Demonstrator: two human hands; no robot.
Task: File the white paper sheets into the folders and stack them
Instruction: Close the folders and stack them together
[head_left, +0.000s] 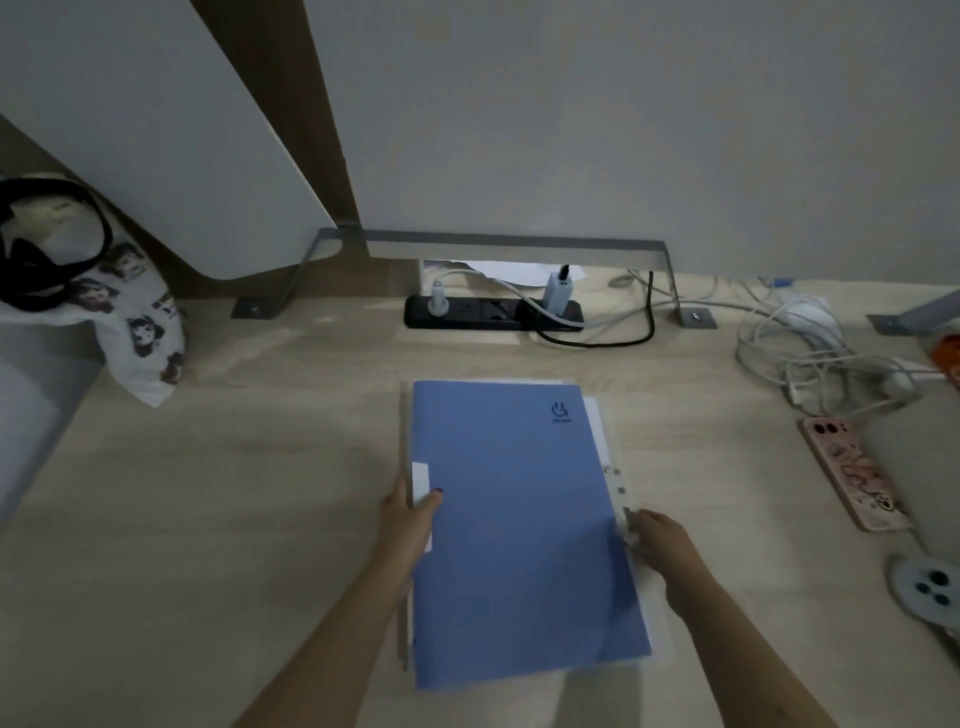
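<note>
A closed blue folder (519, 519) lies flat in the middle of the wooden desk (234, 493). White paper sheets (597, 421) and a punched clear sleeve edge stick out along its right side. My left hand (408, 519) holds the folder's left edge, thumb on the cover beside a white spine label. My right hand (660, 545) touches the right edge where the punched strip shows; its fingertips are hidden at the edge.
A black power strip (493, 312) with plugs sits at the back. Tangled white cables (800, 343) and a phone in a pink case (852, 473) lie at the right. A printed white bag (135, 312) with black straps lies at the left. A round grey object (924, 584) sits at the right edge.
</note>
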